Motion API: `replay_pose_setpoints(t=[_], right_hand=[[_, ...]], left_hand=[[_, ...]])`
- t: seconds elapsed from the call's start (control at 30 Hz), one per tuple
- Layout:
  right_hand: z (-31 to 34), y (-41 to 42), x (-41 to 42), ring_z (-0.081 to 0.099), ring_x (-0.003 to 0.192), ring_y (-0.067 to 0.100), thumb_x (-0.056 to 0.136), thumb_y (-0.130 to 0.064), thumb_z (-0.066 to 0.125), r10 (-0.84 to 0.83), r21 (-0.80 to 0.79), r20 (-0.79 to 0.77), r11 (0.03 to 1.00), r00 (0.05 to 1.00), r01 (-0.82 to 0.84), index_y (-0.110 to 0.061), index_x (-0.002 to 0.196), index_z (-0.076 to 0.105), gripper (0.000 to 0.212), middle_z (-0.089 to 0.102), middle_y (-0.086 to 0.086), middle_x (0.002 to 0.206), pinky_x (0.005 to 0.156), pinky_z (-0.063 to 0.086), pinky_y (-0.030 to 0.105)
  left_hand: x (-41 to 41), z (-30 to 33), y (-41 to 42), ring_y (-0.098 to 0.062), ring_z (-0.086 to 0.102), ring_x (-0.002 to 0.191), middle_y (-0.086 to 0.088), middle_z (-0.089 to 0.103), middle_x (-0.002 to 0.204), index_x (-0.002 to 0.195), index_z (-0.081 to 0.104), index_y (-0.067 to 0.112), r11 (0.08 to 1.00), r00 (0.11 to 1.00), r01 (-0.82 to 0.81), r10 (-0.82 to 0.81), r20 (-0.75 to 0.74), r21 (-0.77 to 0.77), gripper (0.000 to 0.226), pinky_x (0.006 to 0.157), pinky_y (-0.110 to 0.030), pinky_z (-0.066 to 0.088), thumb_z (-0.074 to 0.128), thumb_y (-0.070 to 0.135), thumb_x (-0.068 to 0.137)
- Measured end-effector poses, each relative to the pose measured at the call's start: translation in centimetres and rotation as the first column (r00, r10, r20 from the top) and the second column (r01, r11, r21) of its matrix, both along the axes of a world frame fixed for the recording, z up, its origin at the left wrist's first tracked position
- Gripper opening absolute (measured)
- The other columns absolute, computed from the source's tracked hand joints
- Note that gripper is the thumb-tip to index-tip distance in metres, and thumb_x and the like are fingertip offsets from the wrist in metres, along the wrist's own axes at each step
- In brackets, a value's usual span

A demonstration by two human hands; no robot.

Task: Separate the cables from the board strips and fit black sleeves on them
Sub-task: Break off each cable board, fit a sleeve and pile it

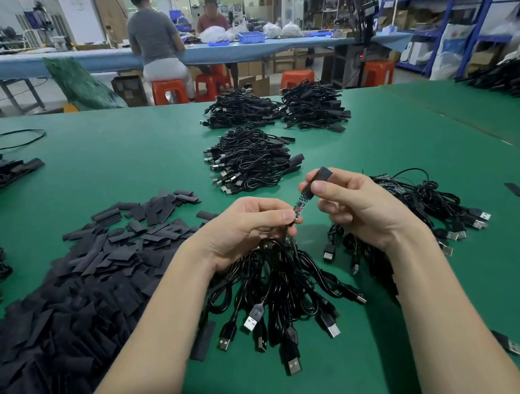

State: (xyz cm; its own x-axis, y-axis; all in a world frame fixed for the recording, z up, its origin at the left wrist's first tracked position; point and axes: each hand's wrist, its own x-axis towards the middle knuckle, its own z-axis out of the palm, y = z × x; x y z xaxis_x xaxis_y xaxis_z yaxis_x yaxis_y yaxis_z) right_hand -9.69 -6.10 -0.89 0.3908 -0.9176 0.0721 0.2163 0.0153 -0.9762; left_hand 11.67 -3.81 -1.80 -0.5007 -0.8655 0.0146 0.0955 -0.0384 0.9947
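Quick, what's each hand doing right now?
Left hand: pinches the small board of a cable.
Right hand: pinches a black sleeve over the board's tip.

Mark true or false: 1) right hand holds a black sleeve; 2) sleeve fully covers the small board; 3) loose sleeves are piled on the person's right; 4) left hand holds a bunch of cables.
1) True: the right hand pinches a black sleeve.
2) False: most of the small board is still bare below the sleeve.
3) False: the pile of loose sleeves lies on the left.
4) True: the left hand grips a bunch of cables.
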Motion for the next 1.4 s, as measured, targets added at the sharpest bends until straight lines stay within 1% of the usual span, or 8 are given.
replay_pose_setpoints(t=[0.27,0.33,0.47,0.63,0.73,0.9,1.13,1.4], right_hand=[[-0.1,0.4,1.5,0.072,0.077,0.006,0.067,-0.021,0.087,0.089,0.026,0.042,0.996,0.995,-0.090,-0.024,0.085,0.082,0.019,0.078,0.000,0.092,0.063,0.054,0.013],[0.0,0.3,1.5,0.070,0.073,0.005,0.069,-0.020,0.083,0.032,0.032,0.058,0.999,0.998,-0.034,-0.021,0.084,0.082,0.016,0.077,0.002,0.091,0.062,0.054,0.013],[0.0,-0.3,1.5,0.065,0.068,0.007,0.065,-0.024,0.084,-0.152,0.063,0.051,0.987,0.987,0.149,-0.015,0.080,0.081,0.018,0.074,0.006,0.086,0.065,0.054,0.013],[0.0,-0.5,1.2,0.069,0.068,0.009,0.065,-0.019,0.084,-0.215,0.163,0.095,0.966,0.972,0.198,-0.008,0.081,0.080,0.020,0.076,0.008,0.087,0.067,0.056,0.013],[0.1,-0.5,1.3,0.072,0.070,0.010,0.071,-0.011,0.080,-0.184,0.211,0.167,0.966,0.968,0.147,-0.004,0.088,0.077,0.018,0.076,0.009,0.086,0.066,0.056,0.013],[0.3,-0.3,1.1,0.073,0.073,0.012,0.073,-0.008,0.078,-0.172,0.233,0.235,0.966,0.957,0.116,-0.005,0.095,0.075,0.022,0.076,0.009,0.088,0.066,0.056,0.013],[-0.1,-0.3,1.2,0.073,0.074,0.013,0.071,-0.011,0.080,-0.186,0.222,0.226,0.966,0.956,0.135,-0.011,0.080,0.081,0.009,0.077,0.011,0.091,0.067,0.057,0.014],[-0.6,-0.1,1.6,0.073,0.076,0.012,0.074,-0.013,0.080,-0.108,0.188,0.200,0.980,0.974,0.070,-0.012,0.084,0.080,0.010,0.076,0.010,0.092,0.068,0.056,0.014]], left_hand=[[0.4,0.2,-0.2,-0.006,0.058,0.067,-0.001,0.070,0.075,0.081,0.078,0.017,0.999,1.000,-0.011,0.012,0.014,-0.049,0.012,0.065,-0.014,0.047,0.067,0.019,0.086],[0.2,0.2,-0.4,-0.007,0.061,0.070,-0.003,0.072,0.080,0.089,0.076,0.017,0.996,0.996,-0.081,0.081,0.019,-0.036,0.008,0.066,-0.015,0.049,0.074,0.024,0.086],[0.0,0.5,-0.9,-0.014,0.068,0.080,-0.003,0.077,0.094,0.105,0.064,0.019,0.986,0.979,-0.165,0.167,0.118,-0.026,0.034,0.075,-0.025,0.056,0.080,0.036,0.081],[0.0,1.0,-1.1,-0.005,0.065,0.074,0.004,0.072,0.086,0.095,0.063,0.020,0.922,0.887,-0.262,0.346,0.305,-0.286,0.016,0.064,-0.015,0.048,0.075,0.011,0.088],[-0.3,1.4,-0.9,-0.001,0.064,0.075,0.006,0.072,0.086,0.095,0.066,0.021,0.867,0.875,-0.278,0.407,0.264,-0.414,0.013,0.058,-0.012,0.045,0.074,0.013,0.089],[-0.7,0.8,-0.8,-0.004,0.068,0.082,0.007,0.075,0.083,0.088,0.075,0.020,0.771,0.843,-0.308,0.493,0.215,-0.558,0.007,0.080,-0.034,0.052,0.080,0.017,0.085],[-1.0,0.0,-1.0,-0.010,0.068,0.073,0.011,0.074,0.078,0.080,0.076,0.028,0.694,0.829,-0.296,0.528,0.185,-0.656,0.010,0.070,-0.021,0.052,0.080,0.019,0.084],[-1.0,-0.2,-1.0,-0.003,0.062,0.065,0.007,0.074,0.075,0.081,0.077,0.019,0.736,0.873,-0.317,0.473,0.120,-0.599,0.007,0.064,-0.015,0.047,0.080,0.014,0.084]])
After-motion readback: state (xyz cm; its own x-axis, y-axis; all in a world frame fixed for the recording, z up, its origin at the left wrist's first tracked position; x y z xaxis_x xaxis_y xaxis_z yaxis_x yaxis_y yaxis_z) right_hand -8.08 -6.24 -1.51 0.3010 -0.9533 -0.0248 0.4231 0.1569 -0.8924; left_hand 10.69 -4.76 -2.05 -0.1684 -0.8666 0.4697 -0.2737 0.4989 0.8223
